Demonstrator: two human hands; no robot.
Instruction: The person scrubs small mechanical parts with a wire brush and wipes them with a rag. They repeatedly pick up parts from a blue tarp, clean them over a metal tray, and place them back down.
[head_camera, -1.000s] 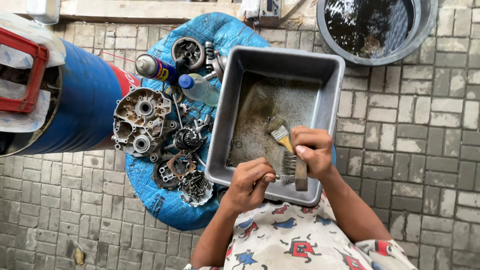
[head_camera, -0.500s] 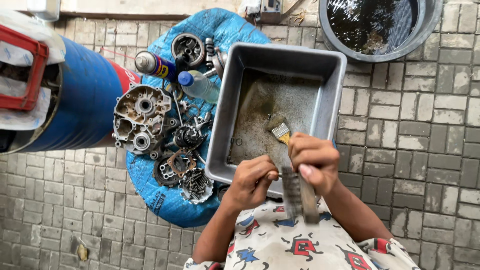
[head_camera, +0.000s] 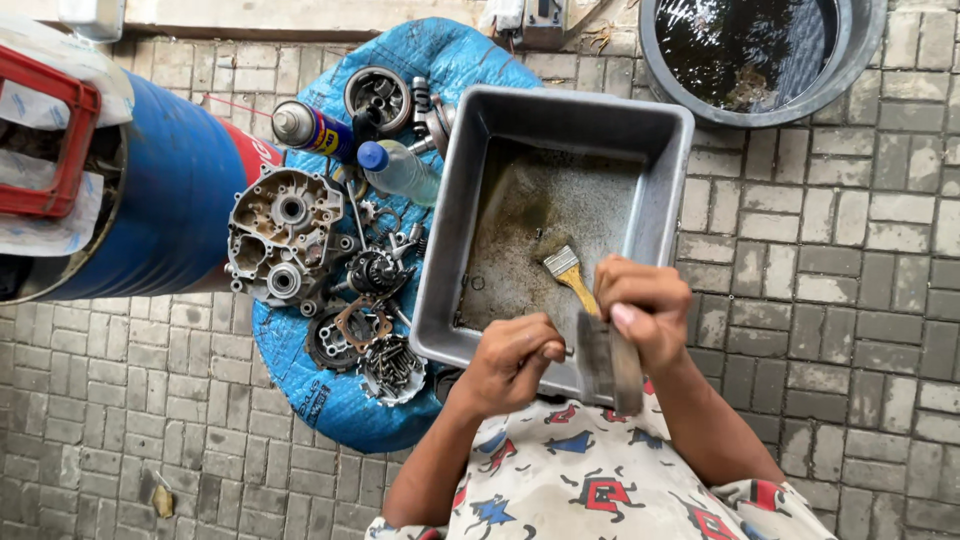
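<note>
The right hand (head_camera: 648, 305) is closed around a flat wire brush (head_camera: 612, 362), its dark bristles turned toward the left hand (head_camera: 510, 360), whose fingers are pinched on a small metal part (head_camera: 566, 351), too small to identify. Both hover over the near edge of the grey metal tray (head_camera: 455, 260). The cleaning looks to be partway: one piece is in hand, while many greasy parts wait outside the tray.

The tray holds a film of dirty liquid and a yellow-handled paintbrush (head_camera: 568, 272). Left of the tray, on the blue sack (head_camera: 330, 400) spread over the paved floor, lie an engine case (head_camera: 283, 235), gears, a spray can (head_camera: 310, 128) and a plastic bottle (head_camera: 400, 172). At the far right, a round tub (head_camera: 860, 50) holds dark water. A blue drum (head_camera: 150, 205) lies at the left.
</note>
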